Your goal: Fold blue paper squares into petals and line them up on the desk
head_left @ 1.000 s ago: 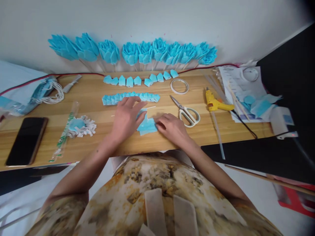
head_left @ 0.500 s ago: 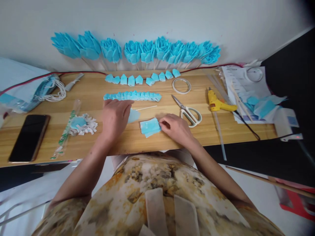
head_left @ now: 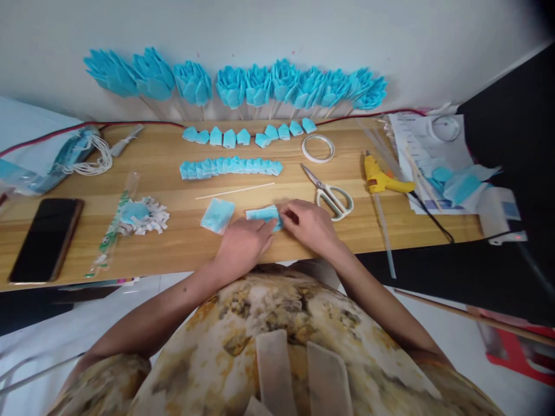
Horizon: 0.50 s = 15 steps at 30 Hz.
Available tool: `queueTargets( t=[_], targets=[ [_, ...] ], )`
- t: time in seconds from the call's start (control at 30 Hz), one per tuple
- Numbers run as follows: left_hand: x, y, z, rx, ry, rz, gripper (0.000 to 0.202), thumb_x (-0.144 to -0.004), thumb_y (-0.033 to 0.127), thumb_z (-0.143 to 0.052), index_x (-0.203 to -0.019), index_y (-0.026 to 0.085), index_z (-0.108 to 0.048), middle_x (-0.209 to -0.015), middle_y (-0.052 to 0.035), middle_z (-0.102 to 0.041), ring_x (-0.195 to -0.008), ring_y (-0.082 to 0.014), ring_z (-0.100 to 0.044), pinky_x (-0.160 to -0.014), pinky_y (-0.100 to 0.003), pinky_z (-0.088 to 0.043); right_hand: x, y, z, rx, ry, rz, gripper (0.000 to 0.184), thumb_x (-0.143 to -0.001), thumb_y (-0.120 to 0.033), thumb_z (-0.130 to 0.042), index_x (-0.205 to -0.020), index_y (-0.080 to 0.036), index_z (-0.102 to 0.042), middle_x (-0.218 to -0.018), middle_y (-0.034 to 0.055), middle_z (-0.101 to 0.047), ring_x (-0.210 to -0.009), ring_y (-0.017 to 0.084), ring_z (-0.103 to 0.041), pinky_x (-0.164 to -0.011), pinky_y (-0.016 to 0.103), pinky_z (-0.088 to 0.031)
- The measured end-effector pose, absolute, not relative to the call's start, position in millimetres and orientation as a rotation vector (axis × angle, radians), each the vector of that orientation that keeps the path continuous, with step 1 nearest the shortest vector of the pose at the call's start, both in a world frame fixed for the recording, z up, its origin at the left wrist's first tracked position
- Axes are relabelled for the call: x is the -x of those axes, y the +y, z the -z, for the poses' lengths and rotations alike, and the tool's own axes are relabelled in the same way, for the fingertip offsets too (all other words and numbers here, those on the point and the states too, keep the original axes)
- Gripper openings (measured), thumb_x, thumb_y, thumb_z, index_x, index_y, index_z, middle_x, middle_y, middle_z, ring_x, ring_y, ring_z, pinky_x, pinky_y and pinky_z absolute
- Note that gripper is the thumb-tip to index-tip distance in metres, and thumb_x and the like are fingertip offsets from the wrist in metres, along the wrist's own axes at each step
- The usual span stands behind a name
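A small stack of light-blue fabric pieces (head_left: 262,214) lies near the table's front edge between my hands. My left hand (head_left: 246,241) rests over its lower part, fingers stretched out toward the right. At the right edge of the stack, the thumb and fingertips of my right hand (head_left: 309,226) are closed in a pinch. A single light-blue fabric square (head_left: 218,215) lies flat to the left, with a thin wooden stick (head_left: 235,191) above it. Behind that runs an overlapping row of folded blue petals (head_left: 231,166); loose folded petals (head_left: 229,138) sit farther back.
Blue fabric flowers (head_left: 231,86) on sticks lean along the wall. Right of my hands are scissors (head_left: 333,200), a tape roll (head_left: 318,148) and a yellow glue gun (head_left: 381,178). A phone (head_left: 45,240), white scraps (head_left: 151,216) and bagged blue material (head_left: 39,144) lie left.
My left hand has come down and right from beside the petal row onto the fabric stack. The single square and whole stick now show uncovered. My right hand stays at the stack's edge.
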<state>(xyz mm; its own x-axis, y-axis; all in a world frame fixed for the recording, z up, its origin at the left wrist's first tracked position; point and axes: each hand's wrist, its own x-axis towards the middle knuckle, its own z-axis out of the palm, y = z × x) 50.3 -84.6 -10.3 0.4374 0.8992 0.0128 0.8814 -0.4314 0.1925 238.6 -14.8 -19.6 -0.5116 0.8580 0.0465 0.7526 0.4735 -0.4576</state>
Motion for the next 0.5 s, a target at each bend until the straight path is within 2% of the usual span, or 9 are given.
queueTargets(
  t=[0.1,0.3,0.5],
  targets=[
    [-53.9,-80.7,11.2,-2.463,1.582,-0.011,0.039,-0.103,0.027,-0.046,-0.135,0.013,-0.062,-0.098,-0.0109,-0.076,-0.089,-0.0294,-0.072,-0.076,-0.04,-0.052,-239.9,-13.6,19.2,1.316,-2.557,-0.45,0.014,-0.096,-0.024,-0.057,-0.092,-0.021,-0.07,-0.094,0.0051,-0.075,-0.088,0.021,-0.065,-0.072,0.03,-0.039],
    [-58.8,-76.5,6.8,-2.385,1.584,0.088,0.034,-0.102,0.025,-0.045,-0.127,0.013,-0.065,-0.102,-0.0125,-0.075,-0.096,-0.0324,-0.072,-0.082,-0.044,-0.053,-242.5,-11.9,21.4,1.229,-2.691,-0.192,0.023,-0.102,-0.028,-0.05,-0.093,-0.02,-0.07,-0.094,0.0075,-0.073,-0.095,0.022,-0.064,-0.07,0.032,-0.037],
    [-58.3,-75.9,9.0,-2.378,1.567,0.081,0.035,-0.102,0.025,-0.045,-0.129,0.014,-0.064,-0.103,-0.012,-0.076,-0.097,-0.0322,-0.072,-0.082,-0.044,-0.052,-242.6,-8.9,23.1,1.252,-2.605,-0.316,0.016,-0.098,-0.024,-0.055,-0.092,-0.02,-0.07,-0.095,0.0062,-0.073,-0.093,0.021,-0.065,-0.07,0.03,-0.038]
  ],
)
